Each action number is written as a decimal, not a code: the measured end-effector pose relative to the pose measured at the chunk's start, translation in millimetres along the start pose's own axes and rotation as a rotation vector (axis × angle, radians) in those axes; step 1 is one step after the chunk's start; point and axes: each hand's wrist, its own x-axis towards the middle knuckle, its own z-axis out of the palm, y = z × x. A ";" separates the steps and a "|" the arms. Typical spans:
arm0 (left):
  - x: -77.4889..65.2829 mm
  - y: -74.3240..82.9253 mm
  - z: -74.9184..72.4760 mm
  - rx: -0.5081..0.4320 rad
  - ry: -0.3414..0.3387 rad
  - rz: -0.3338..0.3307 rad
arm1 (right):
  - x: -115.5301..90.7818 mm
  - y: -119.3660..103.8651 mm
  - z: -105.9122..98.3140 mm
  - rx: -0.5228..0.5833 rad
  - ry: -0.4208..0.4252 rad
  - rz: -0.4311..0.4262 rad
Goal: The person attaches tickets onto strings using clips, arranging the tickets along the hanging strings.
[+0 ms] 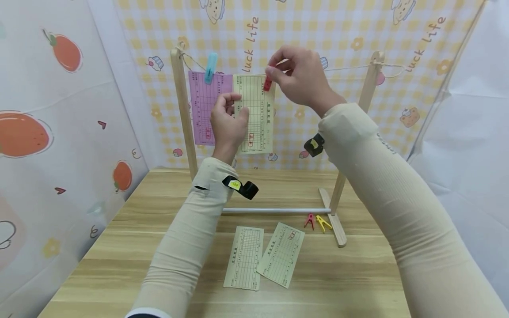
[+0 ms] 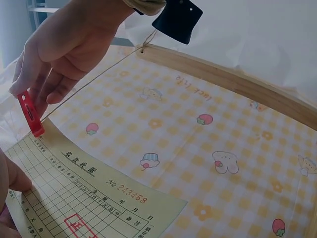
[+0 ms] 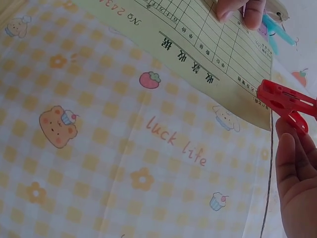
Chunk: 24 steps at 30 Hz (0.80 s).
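- The head view alone shows the counter [image 1: 346, 278], bearing two loose slips [image 1: 244, 258] and two small clips, one pink [image 1: 309, 221], one yellow [image 1: 324, 224].
- Only the left wrist view gives the yellow slip [image 2: 99, 173] its whole number, 243468.
- At the cord [image 1: 346, 68]: two slips, that one and a purple slip [image 1: 202, 108] under one blue clip [image 1: 210, 67].
- Right hand [image 1: 301, 76] pinches one red clip [image 1: 267, 84] at the yellow slip's top corner.
- Left hand [image 1: 230, 123], fingers loosely bent, touches its face.

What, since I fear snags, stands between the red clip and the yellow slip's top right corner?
Nothing visible: the red clip, held by the right hand, touches the yellow slip there; the left hand is lower, near the opposite edge.
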 end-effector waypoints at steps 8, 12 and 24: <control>0.1 2.3 0.5 0.005 0.000 -0.016 | 7.7 -4.4 0.2 0.146 0.038 0.057; -0.5 1.6 0.5 -0.004 0.000 -0.025 | 11.6 -6.5 -0.5 0.241 0.048 0.145; -0.1 3.3 1.7 -0.008 0.003 -0.033 | 24.7 -11.2 -0.2 0.419 0.046 0.278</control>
